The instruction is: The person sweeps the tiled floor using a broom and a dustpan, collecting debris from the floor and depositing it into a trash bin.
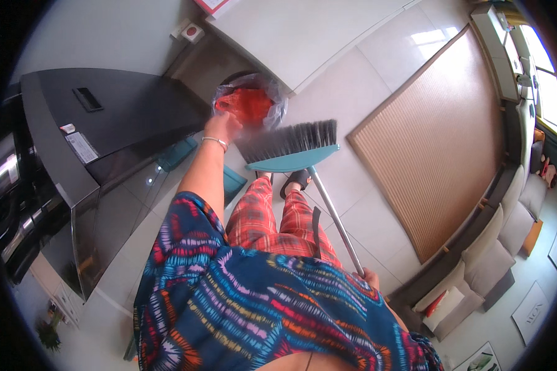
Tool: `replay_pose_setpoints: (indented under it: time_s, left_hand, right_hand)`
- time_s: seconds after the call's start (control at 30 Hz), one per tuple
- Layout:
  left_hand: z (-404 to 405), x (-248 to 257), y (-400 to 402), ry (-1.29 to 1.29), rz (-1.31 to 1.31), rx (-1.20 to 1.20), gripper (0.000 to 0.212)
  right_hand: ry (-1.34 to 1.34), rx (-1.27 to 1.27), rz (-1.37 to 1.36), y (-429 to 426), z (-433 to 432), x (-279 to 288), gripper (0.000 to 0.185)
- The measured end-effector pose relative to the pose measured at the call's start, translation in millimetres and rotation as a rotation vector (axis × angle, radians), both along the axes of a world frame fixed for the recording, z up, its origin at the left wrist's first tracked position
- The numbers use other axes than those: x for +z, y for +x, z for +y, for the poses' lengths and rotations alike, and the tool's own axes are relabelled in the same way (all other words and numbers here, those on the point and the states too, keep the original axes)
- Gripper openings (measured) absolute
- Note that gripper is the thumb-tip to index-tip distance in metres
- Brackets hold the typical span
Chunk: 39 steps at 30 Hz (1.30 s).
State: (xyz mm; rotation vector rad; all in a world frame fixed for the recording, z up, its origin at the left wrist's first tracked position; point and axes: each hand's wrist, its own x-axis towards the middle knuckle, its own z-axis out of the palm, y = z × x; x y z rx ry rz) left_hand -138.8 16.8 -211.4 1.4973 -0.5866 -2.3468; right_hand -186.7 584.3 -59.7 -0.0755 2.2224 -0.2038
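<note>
My right hand (370, 278) is closed around the metal handle (336, 218) of a broom. The broom's teal head (294, 160) is raised, with its dark bristles (306, 134) pointing up and away from me. My left hand (223, 126), with a bracelet at the wrist, is at the near left edge of a waste bin, close to the bristle ends; its fingertips are blurred, and whether they grip anything cannot be told. The bin has a clear plastic liner (278, 109) and a red plastic bag (248, 104) inside. Part of a teal dustpan (233, 183) shows behind my left forearm.
A dark glossy cabinet or appliance (134, 106) stands left, with a teal reflection. A white cabinet (297, 37) is beyond the bin. A ribbed brown mat (427, 153) lies right on the tiled floor (366, 195), beside a long sofa (487, 250) with cushions. My slippered feet are below the broom head.
</note>
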Motion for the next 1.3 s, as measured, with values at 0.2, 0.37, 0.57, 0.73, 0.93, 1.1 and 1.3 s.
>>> replay_pose_setpoints:
  time_s: [0.2, 0.37, 0.57, 0.73, 0.93, 1.1, 1.3]
  left_hand:
    - [-19, 2, -33, -0.264, -0.145, -0.170, 0.022]
    - [-25, 15, -69, -0.311, -0.184, -0.589, 0.040]
    - [-43, 14, -80, -1.095, -0.410, -1.077, 0.039]
    - [-46, -10, -68, -1.277, -0.619, -1.212, 0.030]
    - [-37, -31, -48, -1.460, -0.905, -1.143, 0.037]
    - [-44, -11, -60, -1.396, -0.935, -0.884, 0.048]
    - [-39, 3, -75, -0.853, -0.734, -0.754, 0.072]
  right_hand:
    - [0.029, -0.053, 0.044, -21, -28, -3, 0.027]
    - [0.094, 0.027, 0.066, -48, -81, 21, 0.026]
    - [0.062, 0.047, 0.058, -61, -135, 37, 0.027]
    - [0.083, 0.128, 0.104, -43, -111, 25, 0.026]
    - [0.068, 0.012, 0.083, -33, -17, 11, 0.024]
    - [0.154, 0.064, 0.120, -37, 0, 7, 0.024]
    - [0.209, 0.094, 0.145, -35, -23, 9, 0.025]
